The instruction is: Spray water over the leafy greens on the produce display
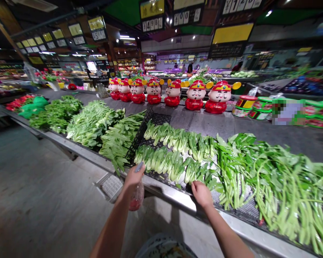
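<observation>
My left hand (pixel 134 176) is closed around the top of a spray bottle (pixel 136 197), a clear bottle with a reddish base and a grey head by my thumb. It hangs over the metal front edge of the stand. My right hand (pixel 201 193) has its fingers curled at the front row of bok choy (pixel 174 166), pinching at a small head there; the fingertips are partly hidden. Two rows of these green heads lie on a black mesh tray (pixel 157 120). Long-stemmed leafy greens (pixel 280 179) are heaped to the right of my right hand.
Leafy bunches (pixel 88 123) and long leaves (pixel 121 136) lie to the left. Several red figurines (pixel 154 91) line the back ledge, with stacked tubs (pixel 261 105) on the right. A metal rail (pixel 172 197) runs along the front. Below stands a bucket (pixel 164 247) with scraps.
</observation>
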Demonstrator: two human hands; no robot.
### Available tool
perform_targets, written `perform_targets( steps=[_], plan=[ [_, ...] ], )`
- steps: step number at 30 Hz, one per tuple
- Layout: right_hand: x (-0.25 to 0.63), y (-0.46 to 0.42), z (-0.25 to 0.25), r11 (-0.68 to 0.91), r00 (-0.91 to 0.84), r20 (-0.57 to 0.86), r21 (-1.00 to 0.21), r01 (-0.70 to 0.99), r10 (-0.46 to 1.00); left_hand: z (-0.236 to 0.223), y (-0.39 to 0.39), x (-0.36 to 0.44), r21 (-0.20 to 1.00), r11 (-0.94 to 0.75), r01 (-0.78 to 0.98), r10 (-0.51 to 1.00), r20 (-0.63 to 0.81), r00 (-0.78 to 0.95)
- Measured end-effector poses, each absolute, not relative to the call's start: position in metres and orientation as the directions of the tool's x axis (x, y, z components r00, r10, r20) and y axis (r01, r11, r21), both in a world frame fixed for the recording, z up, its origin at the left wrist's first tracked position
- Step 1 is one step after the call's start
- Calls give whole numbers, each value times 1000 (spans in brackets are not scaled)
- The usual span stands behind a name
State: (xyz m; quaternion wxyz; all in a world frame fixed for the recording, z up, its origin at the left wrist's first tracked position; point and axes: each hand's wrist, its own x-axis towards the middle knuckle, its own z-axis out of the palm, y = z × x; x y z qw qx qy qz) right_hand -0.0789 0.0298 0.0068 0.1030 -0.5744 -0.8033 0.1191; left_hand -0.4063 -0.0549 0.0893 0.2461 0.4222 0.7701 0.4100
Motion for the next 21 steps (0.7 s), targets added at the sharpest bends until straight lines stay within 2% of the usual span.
perform_targets(
  steps=[8,18,21],
  plan=[
    [-79,31,7,312,-322,15,-293,904,947,77,-77,-405,847,270,459,836,31,-549],
    [-78,30,4,323,-331,17,-275,906,943,61,-89,-420,817,424,390,764,-92,-638],
    [-77,30,4,327,-337,12,-275,904,941,62,-90,-416,814,415,406,778,-86,-623]
  ],
)
